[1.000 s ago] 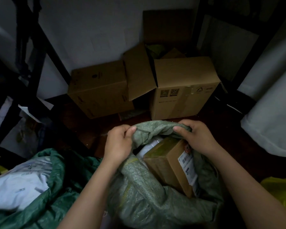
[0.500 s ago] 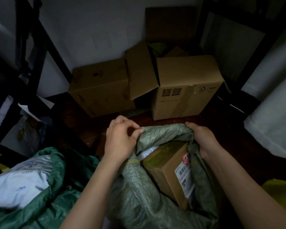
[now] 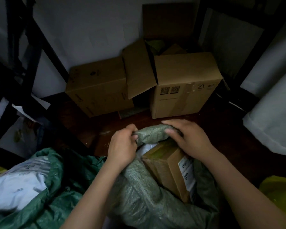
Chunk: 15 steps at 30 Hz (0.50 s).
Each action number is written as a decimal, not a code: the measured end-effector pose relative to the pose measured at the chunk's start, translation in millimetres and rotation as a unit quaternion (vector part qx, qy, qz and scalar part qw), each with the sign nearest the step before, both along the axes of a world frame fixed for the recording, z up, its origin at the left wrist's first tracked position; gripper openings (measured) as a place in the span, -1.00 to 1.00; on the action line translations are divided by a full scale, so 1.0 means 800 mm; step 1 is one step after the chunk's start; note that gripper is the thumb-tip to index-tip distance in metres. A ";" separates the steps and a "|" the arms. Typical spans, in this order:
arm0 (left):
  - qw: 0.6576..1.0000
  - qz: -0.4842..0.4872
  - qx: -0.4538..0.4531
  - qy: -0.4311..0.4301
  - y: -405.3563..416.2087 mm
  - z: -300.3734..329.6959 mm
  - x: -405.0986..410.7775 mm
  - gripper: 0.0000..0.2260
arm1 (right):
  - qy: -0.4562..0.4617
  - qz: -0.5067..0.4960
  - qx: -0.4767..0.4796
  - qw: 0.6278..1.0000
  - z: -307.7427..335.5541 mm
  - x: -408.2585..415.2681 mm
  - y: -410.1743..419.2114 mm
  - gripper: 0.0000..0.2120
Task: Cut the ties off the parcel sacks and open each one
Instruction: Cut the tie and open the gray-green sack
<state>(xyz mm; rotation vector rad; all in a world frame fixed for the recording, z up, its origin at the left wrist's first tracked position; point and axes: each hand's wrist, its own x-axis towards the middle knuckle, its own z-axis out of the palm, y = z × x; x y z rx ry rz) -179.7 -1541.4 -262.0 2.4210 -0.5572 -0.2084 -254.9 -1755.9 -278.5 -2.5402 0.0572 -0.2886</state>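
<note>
A grey-green woven parcel sack (image 3: 144, 200) stands in front of me with its mouth open. A brown cardboard parcel (image 3: 165, 167) with a white label sticks out of it, and a white packet shows behind that. My left hand (image 3: 122, 146) grips the far rim of the sack on the left side. My right hand (image 3: 186, 138) holds the same bunched rim on the right, fingers curled over it. A darker green sack (image 3: 56, 187) lies open at the lower left, with white mailers (image 3: 18, 182) inside. No tie or cutting tool is in view.
Two cardboard boxes (image 3: 99, 86) (image 3: 185, 90) stand against the wall ahead, the right one with its flaps open. Black shelf frames (image 3: 31, 52) rise at left and right. White sacks (image 3: 274, 123) lean at the right. A yellow bag (image 3: 281, 195) lies at the lower right. The floor is dark wood.
My right hand has moved from the sack's right side up onto the far rim. Both hands have drawn closer together, bunching the rim over the parcel.
</note>
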 end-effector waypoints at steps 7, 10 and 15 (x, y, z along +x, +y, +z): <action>0.982 0.058 -0.119 0.132 0.004 -0.012 0.014 -0.78 | 0.067 0.016 0.074 0.995 -0.008 0.004 0.004 -0.83; 0.975 0.081 -0.145 0.150 0.000 -0.011 0.014 -0.74 | 0.044 -0.039 0.195 0.979 -0.010 0.007 0.010 -0.70; 0.993 0.058 -0.098 -0.008 0.000 0.006 0.013 -0.91 | 0.083 -0.216 0.465 0.854 -0.006 0.006 0.010 -0.67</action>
